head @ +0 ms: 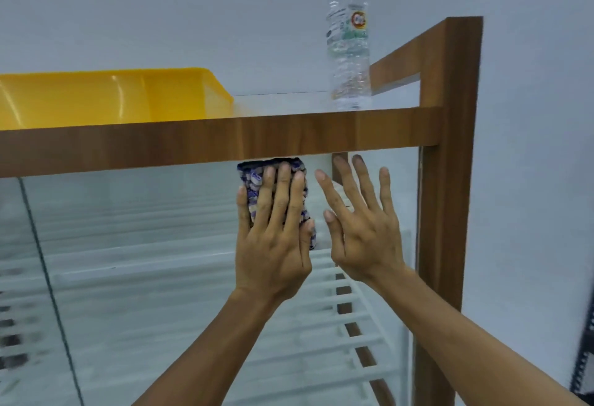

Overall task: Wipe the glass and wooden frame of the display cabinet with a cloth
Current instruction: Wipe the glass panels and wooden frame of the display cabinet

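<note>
1. Overall, cabinet (450, 180) filled the view; glass (144, 229) front sat under the wooden rail (193, 145).
2. Yellow tub (112, 97) and bottle (348, 45) stood on top, well apart.
3. Left hand (273, 245) lay flat on the glass, fingers straight and together, pressing the cloth.
4. Right hand (363, 229) was just beside it, fingers straight and spread, holding nothing; contact with glass unclear.
5. Cloth (254, 187) was under the left fingers, its top edge at the rail's underside.

The display cabinet's glass top (283, 104), edged by a wooden frame (193, 145), carries a yellow plastic tub (112, 97) at the upper left and a clear water bottle (348, 52) standing upright at upper centre-right, well apart from the tub
</note>
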